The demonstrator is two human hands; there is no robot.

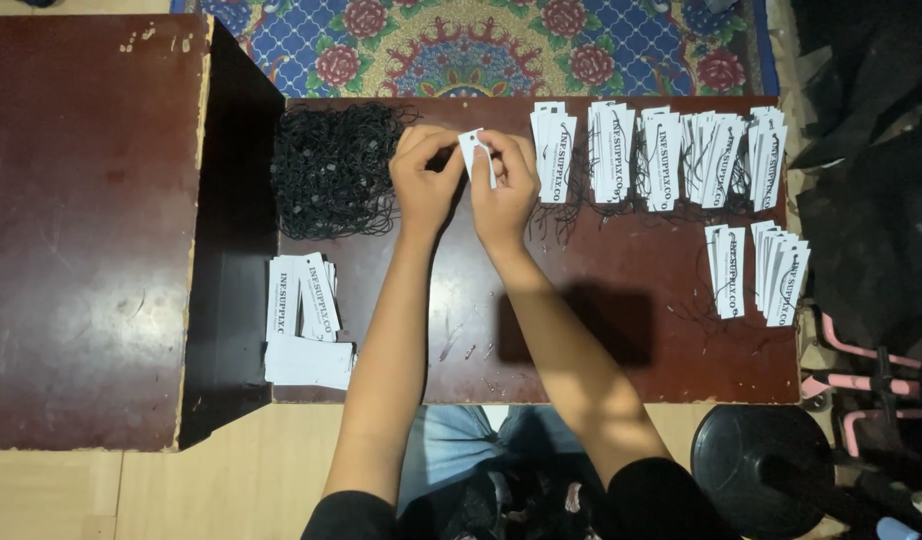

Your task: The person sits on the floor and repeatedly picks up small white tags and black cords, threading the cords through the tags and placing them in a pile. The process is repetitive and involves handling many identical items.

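My left hand [424,178] and my right hand [505,185] meet over the back middle of a low dark brown table [581,330]. Together they pinch one white paper tag [475,152] with black print. A thin black string seems to run between the fingers, but it is too small to be sure. A heap of black strings [331,172] lies just left of my left hand. Stacks of strung white tags [661,145] stand in a row to the right of my right hand.
Loose white tags [303,318] lie at the table's front left. Two more tag stacks [761,270] sit at the right. A taller brown table [81,230] stands on the left. A patterned blue rug [471,45] lies beyond; a black round stool [763,458] is at lower right.
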